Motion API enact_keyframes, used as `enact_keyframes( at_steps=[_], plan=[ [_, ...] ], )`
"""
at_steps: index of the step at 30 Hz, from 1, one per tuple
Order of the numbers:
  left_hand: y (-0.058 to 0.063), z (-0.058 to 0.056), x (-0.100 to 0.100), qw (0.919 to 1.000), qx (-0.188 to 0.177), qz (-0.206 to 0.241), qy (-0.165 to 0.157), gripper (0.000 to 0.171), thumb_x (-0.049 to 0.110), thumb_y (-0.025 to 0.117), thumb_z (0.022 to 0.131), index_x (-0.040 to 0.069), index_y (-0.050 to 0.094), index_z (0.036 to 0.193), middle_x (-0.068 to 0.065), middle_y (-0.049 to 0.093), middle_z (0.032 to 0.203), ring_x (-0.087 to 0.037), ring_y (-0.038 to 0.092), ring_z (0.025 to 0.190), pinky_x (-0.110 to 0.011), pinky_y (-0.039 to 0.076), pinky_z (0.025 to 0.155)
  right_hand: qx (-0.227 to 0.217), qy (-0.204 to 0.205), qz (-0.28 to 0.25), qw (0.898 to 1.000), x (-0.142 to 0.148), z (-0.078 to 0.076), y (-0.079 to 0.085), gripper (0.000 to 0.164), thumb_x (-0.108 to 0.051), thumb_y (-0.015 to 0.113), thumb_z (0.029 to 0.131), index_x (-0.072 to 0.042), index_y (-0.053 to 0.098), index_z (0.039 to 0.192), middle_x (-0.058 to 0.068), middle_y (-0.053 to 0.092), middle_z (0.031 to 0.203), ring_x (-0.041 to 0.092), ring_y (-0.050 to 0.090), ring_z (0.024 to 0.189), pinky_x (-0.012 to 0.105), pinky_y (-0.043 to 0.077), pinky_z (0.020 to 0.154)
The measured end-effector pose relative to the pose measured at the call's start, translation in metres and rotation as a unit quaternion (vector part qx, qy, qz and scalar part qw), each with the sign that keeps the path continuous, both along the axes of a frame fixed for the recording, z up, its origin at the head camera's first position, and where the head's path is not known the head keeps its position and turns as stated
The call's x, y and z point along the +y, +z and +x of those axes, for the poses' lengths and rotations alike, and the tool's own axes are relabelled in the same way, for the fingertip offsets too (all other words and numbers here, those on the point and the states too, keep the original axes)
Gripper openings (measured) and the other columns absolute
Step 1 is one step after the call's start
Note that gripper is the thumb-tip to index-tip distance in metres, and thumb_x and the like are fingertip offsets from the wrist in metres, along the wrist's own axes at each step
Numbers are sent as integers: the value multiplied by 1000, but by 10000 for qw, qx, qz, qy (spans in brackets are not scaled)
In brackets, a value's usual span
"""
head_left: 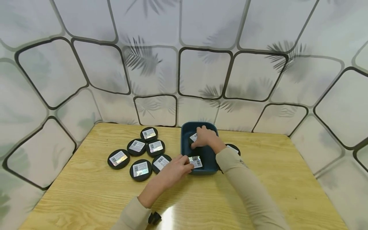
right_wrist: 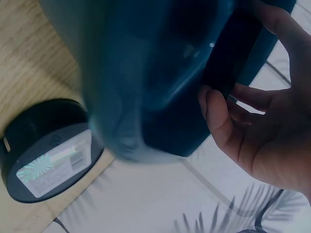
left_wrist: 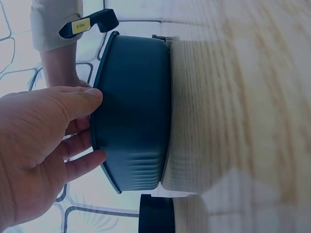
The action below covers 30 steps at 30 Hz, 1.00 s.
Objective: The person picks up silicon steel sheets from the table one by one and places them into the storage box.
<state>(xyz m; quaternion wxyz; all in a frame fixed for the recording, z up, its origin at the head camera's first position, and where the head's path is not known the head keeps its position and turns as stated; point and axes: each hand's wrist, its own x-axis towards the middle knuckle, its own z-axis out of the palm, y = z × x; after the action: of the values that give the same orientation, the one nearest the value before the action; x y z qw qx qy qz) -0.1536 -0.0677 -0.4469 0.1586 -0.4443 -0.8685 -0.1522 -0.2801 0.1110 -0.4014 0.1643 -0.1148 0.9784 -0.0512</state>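
your right hand (head_left: 207, 139) pinches a flat, round, white-labelled black disc (head_left: 193, 137) inside a dark blue plastic bin (head_left: 199, 123); your left hand (head_left: 176, 169) grips its near-left corner. another labelled disc (head_left: 196, 162) lies at its near end. the bin stands near the wooden table's (head_left: 273, 179) back edge. a loose pinch could drop the disc; an uneven tug could tip the bin.

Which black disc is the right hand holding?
The far disc in the bin: the right hand grips it, partly covering its label. The near disc in the bin is apart from that hand; the other visible discs lie on the table.
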Motion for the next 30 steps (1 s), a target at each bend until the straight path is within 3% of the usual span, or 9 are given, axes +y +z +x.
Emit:
enact_keyframes(
  at_steps=[4, 5, 11, 17, 23, 26, 30],
  plan=[
    [-1, 0, 0, 10000, 43, -45, -1, 9, 12, 71, 92, 15, 73, 100, 0, 56, 92, -15, 50, 83, -27, 46, 73, -74, -264, -122, 9996, -3, -4, -8, 89, -44, 73, 85, 0, 33, 151, 26, 35, 150, 42, 51, 125, 51, 44, 101],
    [-1, 0, 0, 10000, 35, -65, 14, 9, 13, 71, 93, 16, 73, 101, 0, 56, 92, -15, 50, 83, -27, 46, 74, 6, -239, -142, 9996, -1, -9, -16, 92, -47, 73, 84, 0, 33, 151, 26, 36, 149, 42, 52, 123, 51, 46, 99],
    [-1, 0, -1, 9997, -73, -183, 148, 11, 13, 70, 93, 16, 74, 103, 1, 56, 93, -14, 49, 84, -27, 45, 74, -92, -238, -85, 9996, -7, -6, -19, 87, -45, 70, 87, 2, 32, 150, 27, 34, 150, 42, 51, 123, 50, 46, 98],
    [0, -1, -3, 9997, -29, -170, 144, 10, 12, 69, 94, 16, 74, 102, 0, 54, 93, -15, 49, 84, -27, 46, 75, -177, -48, 164, 9997, -11, 2, 1, 85, -43, 72, 87, 1, 34, 149, 27, 37, 148, 40, 53, 120, 51, 46, 97],
    [4, -2, -6, 9998, 48, -103, 132, 9, 12, 69, 93, 15, 74, 101, 0, 53, 91, -16, 49, 83, -28, 46, 74, -206, -56, 79, 9997, -12, -4, 26, 88, -45, 72, 86, -1, 32, 151, 27, 33, 152, 43, 50, 126, 54, 43, 101],
    [3, -2, -5, 9999, 106, -56, 77, 9, 12, 71, 92, 15, 74, 100, -1, 53, 90, -16, 49, 82, -27, 46, 73, -218, -155, -179, 9995, -13, -8, 25, 91, -46, 71, 86, 1, 29, 152, 29, 30, 154, 43, 46, 130, 54, 42, 103],
    [0, -1, -3, 10000, 52, -48, 47, 10, 12, 72, 91, 16, 74, 101, 0, 54, 90, -15, 49, 81, -27, 46, 72, -178, -391, -595, 9973, -13, -11, 11, 95, -47, 72, 86, 3, 27, 153, 30, 28, 155, 44, 45, 132, 53, 42, 103]
  ],
)
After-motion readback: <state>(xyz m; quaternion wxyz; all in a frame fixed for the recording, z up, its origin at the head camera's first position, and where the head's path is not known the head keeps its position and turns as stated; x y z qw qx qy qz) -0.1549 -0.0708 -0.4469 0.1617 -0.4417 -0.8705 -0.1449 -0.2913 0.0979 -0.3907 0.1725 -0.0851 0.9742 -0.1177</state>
